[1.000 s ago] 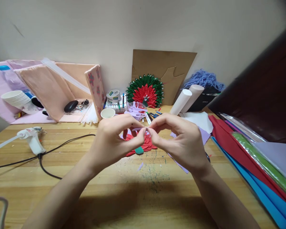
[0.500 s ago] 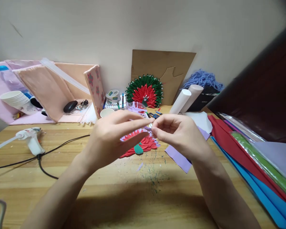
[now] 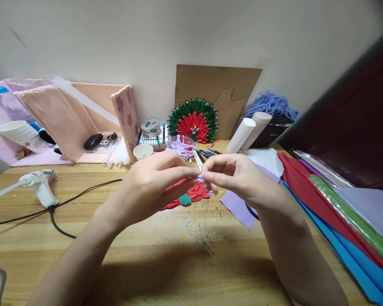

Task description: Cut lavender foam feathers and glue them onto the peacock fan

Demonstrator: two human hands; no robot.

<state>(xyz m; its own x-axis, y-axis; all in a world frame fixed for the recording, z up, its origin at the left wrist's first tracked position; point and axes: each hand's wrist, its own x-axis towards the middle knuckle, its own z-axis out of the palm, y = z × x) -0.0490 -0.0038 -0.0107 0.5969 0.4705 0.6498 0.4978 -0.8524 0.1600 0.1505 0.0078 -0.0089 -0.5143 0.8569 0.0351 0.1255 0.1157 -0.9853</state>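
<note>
My left hand (image 3: 153, 182) and my right hand (image 3: 236, 176) meet fingertip to fingertip above the wooden desk (image 3: 178, 263). Both pinch a small lilac paper piece (image 3: 200, 177), mostly hidden by the fingers. Just under them lies a red paper flower (image 3: 194, 193) with a green leaf (image 3: 185, 199). A lilac paper sheet (image 3: 239, 206) lies beneath my right wrist.
A glue gun (image 3: 40, 187) with a black cord lies at the left. Paper cups (image 3: 19, 134), a single cup (image 3: 143, 151), markers, a red-green paper rosette (image 3: 194, 121), cardboard and white rolls (image 3: 242, 134) line the wall. Coloured sheets (image 3: 338, 212) are stacked at the right.
Both hands rose a little, then dropped slightly while working the lilac piece; the fingers shifted from a wide arched pinch to a closer, flatter grip. The lilac sheet under my right wrist became visible.
</note>
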